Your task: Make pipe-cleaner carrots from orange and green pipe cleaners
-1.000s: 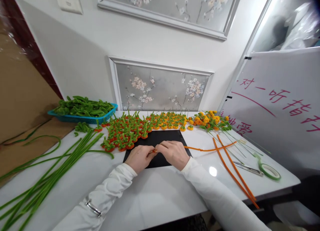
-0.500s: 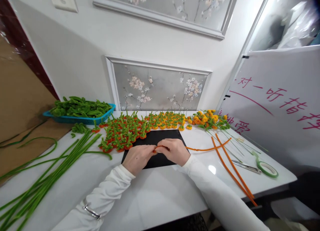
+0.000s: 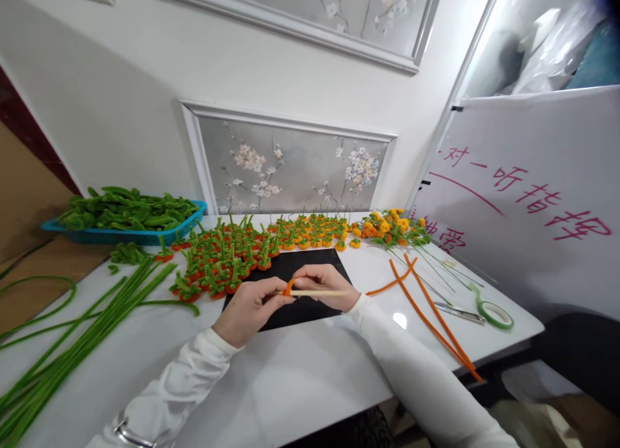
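Over the black mat (image 3: 290, 312), my left hand (image 3: 248, 308) is closed around one end of a thin pale wooden stick (image 3: 320, 294). An orange pipe cleaner (image 3: 289, 286) bends around the stick at my left fingertips. My right hand (image 3: 325, 281) pinches that pipe cleaner just behind the stick, whose free end points right, across the front of my right fingers. The pipe cleaner's tail lies beyond my right wrist. Little red-orange pieces with green stems (image 3: 227, 261) stand close behind my left hand.
Green pipe cleaners (image 3: 92, 338) lie at left, near a blue tray (image 3: 68, 232) of green pieces. Yellow-orange flowers (image 3: 390, 227) are at back right. Loose orange pipe cleaners (image 3: 431, 319), tweezers (image 3: 460, 311) and green tape (image 3: 495, 314) lie right.
The view has shifted right. The wooden stick, hidden by my hands before, now shows between them. My right fingers have lifted with the pipe cleaner, which now curves up over the stick.
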The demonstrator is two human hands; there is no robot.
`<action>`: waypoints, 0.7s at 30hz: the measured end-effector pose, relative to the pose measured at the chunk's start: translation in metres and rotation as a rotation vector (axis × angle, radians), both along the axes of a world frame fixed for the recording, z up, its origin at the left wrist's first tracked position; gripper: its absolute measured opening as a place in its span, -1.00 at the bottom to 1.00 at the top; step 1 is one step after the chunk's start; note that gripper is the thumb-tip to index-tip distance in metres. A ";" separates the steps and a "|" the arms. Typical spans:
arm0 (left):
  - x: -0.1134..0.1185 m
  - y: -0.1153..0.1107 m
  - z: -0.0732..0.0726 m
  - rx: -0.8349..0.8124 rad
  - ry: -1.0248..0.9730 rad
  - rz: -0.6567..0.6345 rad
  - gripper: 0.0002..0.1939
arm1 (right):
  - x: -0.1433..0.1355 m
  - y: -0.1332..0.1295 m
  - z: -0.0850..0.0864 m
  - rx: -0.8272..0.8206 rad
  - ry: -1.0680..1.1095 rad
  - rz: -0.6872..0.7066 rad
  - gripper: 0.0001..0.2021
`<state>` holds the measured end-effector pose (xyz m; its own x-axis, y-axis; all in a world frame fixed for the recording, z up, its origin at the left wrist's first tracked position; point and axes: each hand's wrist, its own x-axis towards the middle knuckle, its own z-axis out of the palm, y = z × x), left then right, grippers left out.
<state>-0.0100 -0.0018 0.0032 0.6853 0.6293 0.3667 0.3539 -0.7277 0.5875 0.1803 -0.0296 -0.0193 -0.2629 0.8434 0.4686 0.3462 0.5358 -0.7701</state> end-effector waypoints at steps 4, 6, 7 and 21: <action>-0.001 0.000 0.003 -0.052 -0.072 0.024 -0.81 | -0.007 -0.002 0.000 0.123 -0.180 -0.073 -0.76; -0.001 0.002 0.002 -0.099 -0.101 0.033 -0.81 | -0.009 -0.003 0.000 0.201 -0.351 -0.153 -0.77; -0.001 0.003 0.001 -0.136 -0.128 0.037 -0.81 | -0.009 -0.004 0.001 0.243 -0.437 -0.205 -0.79; 0.001 0.003 -0.003 -0.263 -0.232 0.050 -0.80 | -0.009 -0.018 0.002 0.521 -0.851 -0.364 -0.73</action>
